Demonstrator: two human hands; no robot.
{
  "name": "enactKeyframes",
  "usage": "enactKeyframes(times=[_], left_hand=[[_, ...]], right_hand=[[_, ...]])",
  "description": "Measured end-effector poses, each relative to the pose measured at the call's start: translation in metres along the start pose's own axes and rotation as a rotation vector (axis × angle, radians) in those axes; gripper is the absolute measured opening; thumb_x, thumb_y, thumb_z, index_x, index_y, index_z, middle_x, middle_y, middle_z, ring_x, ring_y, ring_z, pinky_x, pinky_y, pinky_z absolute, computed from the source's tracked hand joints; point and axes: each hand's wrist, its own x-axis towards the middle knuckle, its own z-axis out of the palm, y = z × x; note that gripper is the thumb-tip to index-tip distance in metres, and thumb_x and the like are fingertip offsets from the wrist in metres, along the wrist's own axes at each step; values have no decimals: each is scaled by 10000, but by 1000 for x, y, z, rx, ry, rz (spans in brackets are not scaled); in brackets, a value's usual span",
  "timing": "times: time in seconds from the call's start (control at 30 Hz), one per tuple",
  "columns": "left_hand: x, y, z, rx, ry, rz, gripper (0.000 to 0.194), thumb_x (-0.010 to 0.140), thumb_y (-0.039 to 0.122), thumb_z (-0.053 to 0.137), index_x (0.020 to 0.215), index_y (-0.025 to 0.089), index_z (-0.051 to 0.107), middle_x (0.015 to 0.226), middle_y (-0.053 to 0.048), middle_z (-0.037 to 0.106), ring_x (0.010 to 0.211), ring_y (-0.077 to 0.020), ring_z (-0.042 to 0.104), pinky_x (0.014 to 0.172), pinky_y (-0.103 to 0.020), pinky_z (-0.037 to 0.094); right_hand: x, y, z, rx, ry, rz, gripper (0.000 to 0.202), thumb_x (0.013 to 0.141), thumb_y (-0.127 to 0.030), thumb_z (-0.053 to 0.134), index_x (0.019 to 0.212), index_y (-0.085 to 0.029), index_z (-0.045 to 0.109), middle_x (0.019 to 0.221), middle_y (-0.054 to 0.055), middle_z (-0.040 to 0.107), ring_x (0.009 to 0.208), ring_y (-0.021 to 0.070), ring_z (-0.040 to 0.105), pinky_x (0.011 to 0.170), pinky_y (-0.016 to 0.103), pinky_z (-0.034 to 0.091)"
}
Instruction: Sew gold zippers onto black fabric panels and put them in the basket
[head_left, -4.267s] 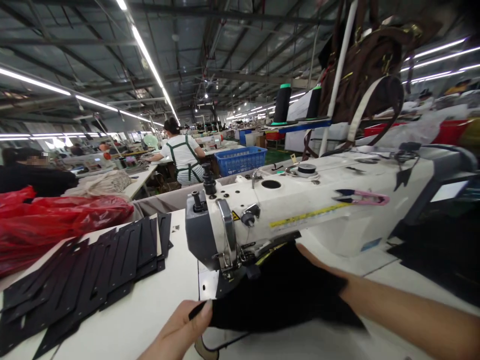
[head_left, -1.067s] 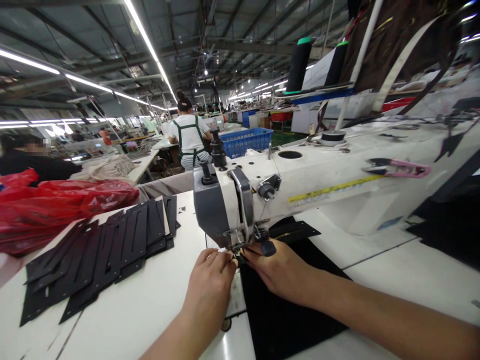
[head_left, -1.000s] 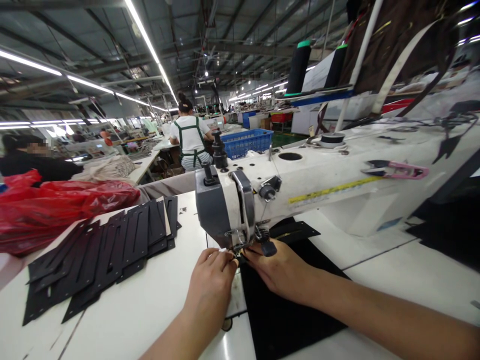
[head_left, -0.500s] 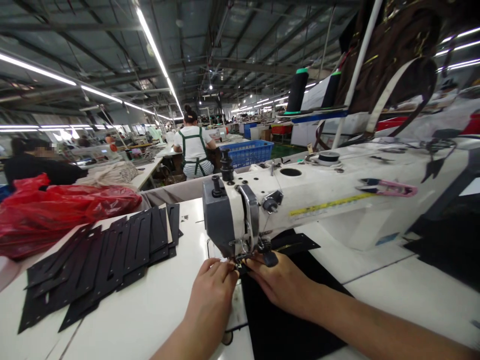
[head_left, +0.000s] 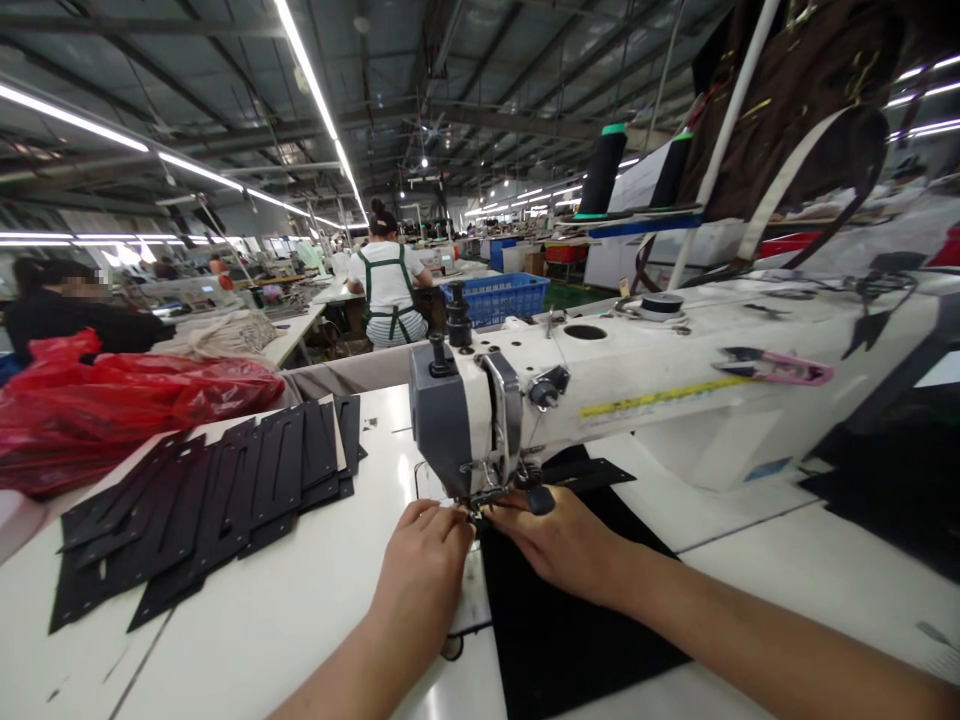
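Observation:
A white sewing machine (head_left: 480, 420) stands before me, its needle area low at the middle. Beneath its head lies a black fabric panel (head_left: 577, 630), stretching toward me and back under the arm. My left hand (head_left: 429, 555) is closed at the left of the presser foot, fingertips pinched by the needle; what they pinch is too small to make out. From the right, my right hand (head_left: 559, 540) is closed on the black panel's edge close to the needle, its fingertips partly hidden behind the machine head.
Black cut pieces (head_left: 217, 500) lie fanned out on the white table at left, beside a red plastic bag (head_left: 135, 400). Pink-handled thread snips (head_left: 780, 366) rest on the machine arm. Black thread cones (head_left: 602, 172) stand behind. A person in white (head_left: 388, 280) sits ahead near a blue basket (head_left: 499, 295).
The view has shifted slightly. Both hands stay at the needle with nearly the same grip, and the black panel shows little change.

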Motion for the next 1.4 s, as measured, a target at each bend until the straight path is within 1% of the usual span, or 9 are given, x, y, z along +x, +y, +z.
enactKeyframes(times=[0.5, 0.63, 0.77, 0.87, 1.0, 1.1, 1.2, 1.27, 1.4], left_hand=[[1, -2, -1, -2, -9, 41, 160, 792, 11, 504, 806, 147, 588, 861, -65, 650, 770, -187, 611, 770, -376, 462], [6, -4, -6, -28, -38, 32, 163, 807, 29, 484, 805, 150, 593, 854, -65, 664, 747, -182, 618, 756, -364, 467], [13, -7, -27, -70, -94, -12, 172, 807, 54, 482, 827, 175, 603, 753, -23, 661, 692, -165, 612, 702, -311, 481], [5, -2, -47, -95, -103, -46, 180, 819, 81, 482, 891, 186, 609, 862, -40, 666, 809, -186, 611, 754, -333, 475], [-20, 14, -64, -91, -136, -13, 178, 843, 130, 481, 944, 190, 616, 1018, -63, 643, 939, -208, 586, 863, -387, 443], [-39, 17, -63, -33, -182, -23, 228, 826, 143, 517, 1035, 187, 596, 1135, -83, 600, 1038, -238, 545, 932, -443, 401], [-47, 19, -57, -1, -212, -79, 267, 812, 139, 537, 1071, 180, 586, 1140, -92, 590, 1024, -251, 540, 887, -446, 437], [-45, 29, -55, 7, -254, -165, 261, 812, 141, 538, 1064, 171, 597, 1129, -106, 583, 1009, -263, 532, 859, -449, 451], [-22, 78, -46, -231, -329, -367, 258, 780, 237, 591, 1031, 186, 623, 1085, -119, 568, 984, -287, 521, 842, -459, 459]], right_hand=[[-2, 3, 4, 4, 26, -9, 196, 825, -99, 458, 938, -178, 597, 899, 55, 645, 909, 168, 587, 819, 295, 461], [-11, 6, -2, -79, 38, 85, 191, 818, -156, 484, 972, -110, 587, 999, 151, 616, 946, 245, 566, 856, 431, 441], [-33, -19, -26, -125, -29, 116, 367, 749, -10, 386, 1069, -42, 563, 928, 173, 636, 820, 251, 602, 743, 421, 503], [-53, -49, -44, -102, -91, 83, 414, 714, -62, 440, 1112, -63, 553, 834, 124, 665, 679, 226, 616, 611, 346, 546], [-81, -67, -48, -191, -21, -103, 466, 723, -155, 503, 1175, -44, 512, 1160, 204, 571, 1029, 301, 570, 771, 352, 541], [-98, -64, -41, -123, -19, -140, 504, 760, -128, 485, 1254, -38, 441, 1252, 202, 499, 1153, 262, 489, 874, 312, 491], [-99, -61, -43, 121, 44, 3, 399, 841, -128, 410, 1234, -113, 480, 1195, 132, 569, 1101, 212, 538, 894, 292, 471], [-85, -61, -55, 317, 60, 216, 286, 900, -195, 356, 1065, -169, 588, 976, 63, 671, 879, 175, 639, 742, 237, 525], [-38, -59, -88, 378, 79, 497, 409, 931, -352, 307, 614, -191, 510, 561, -8, 578, 516, 132, 562, 474, 203, 446]])
